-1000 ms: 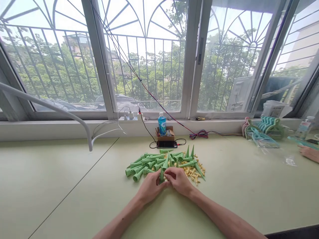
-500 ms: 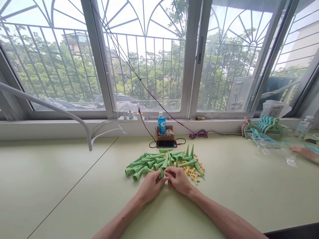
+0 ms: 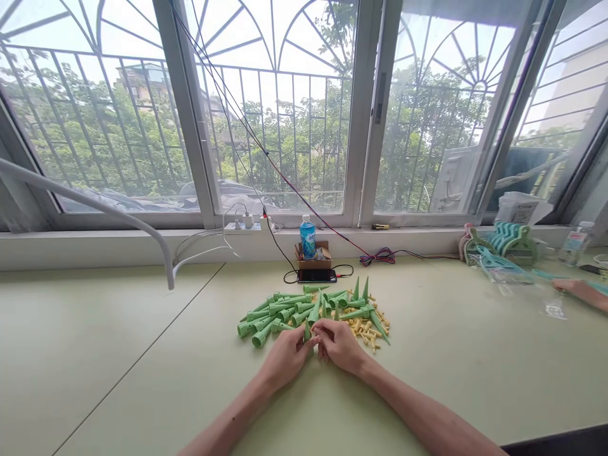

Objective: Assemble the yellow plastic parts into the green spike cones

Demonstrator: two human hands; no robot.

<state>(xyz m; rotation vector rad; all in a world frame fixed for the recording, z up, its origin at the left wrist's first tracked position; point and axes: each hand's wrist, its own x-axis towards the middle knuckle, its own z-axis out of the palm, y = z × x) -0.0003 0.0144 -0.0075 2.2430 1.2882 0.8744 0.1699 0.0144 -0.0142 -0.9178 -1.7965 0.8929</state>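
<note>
My left hand (image 3: 289, 353) is closed around a green plastic spike (image 3: 308, 330), its pointed end up. Right beside it, my right hand (image 3: 341, 345) has its fingers pinched together against the spike's side; whatever lies between those fingertips is hidden. Behind my hands spreads a heap of green cone-shaped plastic spikes (image 3: 263, 322), most lying on their sides and a few standing point up. Small yellow plastic pieces (image 3: 368, 332) are scattered at the heap's right side and partly under the spikes.
Past the heap are a phone (image 3: 316, 276) with a cable and a small cardboard box (image 3: 327, 261) holding a blue bottle (image 3: 308, 238). At the right, teal and green plastic goods (image 3: 515, 244) stand near another person's hand (image 3: 580, 291). A white bent tube (image 3: 161, 244) hangs at left.
My hands keep nearly the same place and grip on the green spike. The view has shifted very slightly. At the far right, the other person's hand has moved a little.
</note>
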